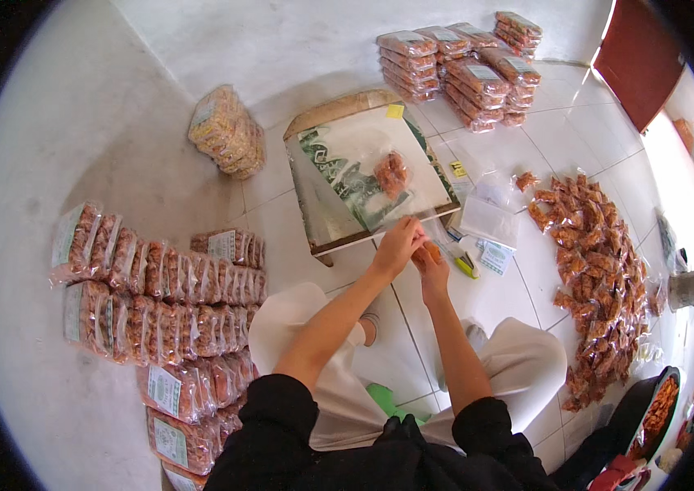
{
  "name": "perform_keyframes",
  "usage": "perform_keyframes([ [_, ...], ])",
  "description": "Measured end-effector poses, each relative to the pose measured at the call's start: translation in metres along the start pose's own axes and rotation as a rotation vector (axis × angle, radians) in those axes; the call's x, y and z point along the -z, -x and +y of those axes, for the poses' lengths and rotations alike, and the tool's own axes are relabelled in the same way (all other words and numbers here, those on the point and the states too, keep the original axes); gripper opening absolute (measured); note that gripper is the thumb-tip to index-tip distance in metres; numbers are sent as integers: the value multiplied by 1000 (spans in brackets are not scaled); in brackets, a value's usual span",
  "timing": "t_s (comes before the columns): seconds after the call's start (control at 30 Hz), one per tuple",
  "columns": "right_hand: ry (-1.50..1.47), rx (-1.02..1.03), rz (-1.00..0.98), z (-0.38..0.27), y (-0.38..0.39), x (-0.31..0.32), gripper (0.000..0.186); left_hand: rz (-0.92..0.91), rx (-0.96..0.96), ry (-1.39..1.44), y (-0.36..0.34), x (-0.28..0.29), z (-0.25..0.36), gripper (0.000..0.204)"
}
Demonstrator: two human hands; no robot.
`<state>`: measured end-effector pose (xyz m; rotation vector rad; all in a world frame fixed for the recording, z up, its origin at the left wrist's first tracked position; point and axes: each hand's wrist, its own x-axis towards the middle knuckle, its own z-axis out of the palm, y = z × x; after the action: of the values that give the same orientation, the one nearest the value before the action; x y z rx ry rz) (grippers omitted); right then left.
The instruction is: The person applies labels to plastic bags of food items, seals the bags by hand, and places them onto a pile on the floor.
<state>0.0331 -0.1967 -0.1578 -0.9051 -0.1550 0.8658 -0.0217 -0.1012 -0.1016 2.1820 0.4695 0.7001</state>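
My two hands meet just off the near edge of a low table [339, 241]. In my right hand [434, 278] is a small clear plastic bag of orange-brown snack [426, 254], with the fingers wrapped round it. My left hand [398, 245] is closed in a pinch at the upper end of the same bag; its fingertips are partly hidden. Another small clear bag of brown snack [392, 174] lies on the tabletop, beyond my hands. Beside my right hand, on the floor, are a yellow-green and black cutter-like tool [466, 266] and a printed label sheet [495, 257].
A heap of small filled bags [588, 270] covers the floor at the right. Clear empty bags [488, 221] lie by the table. Packed bundles stand in rows at the left [154, 270] and in stacks at the back [478, 82]. A black tub of snack [656, 417] sits lower right.
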Motion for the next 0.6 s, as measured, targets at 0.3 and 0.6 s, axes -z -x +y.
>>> perform_keyframes([
  [0.3, 207, 125, 5, 46, -75, -16, 41, 297, -15, -263, -46, 70, -87, 34],
  [0.6, 952, 259, -102, 41, -103, -56, 45, 465, 682, 533, -15, 10, -145, 60],
])
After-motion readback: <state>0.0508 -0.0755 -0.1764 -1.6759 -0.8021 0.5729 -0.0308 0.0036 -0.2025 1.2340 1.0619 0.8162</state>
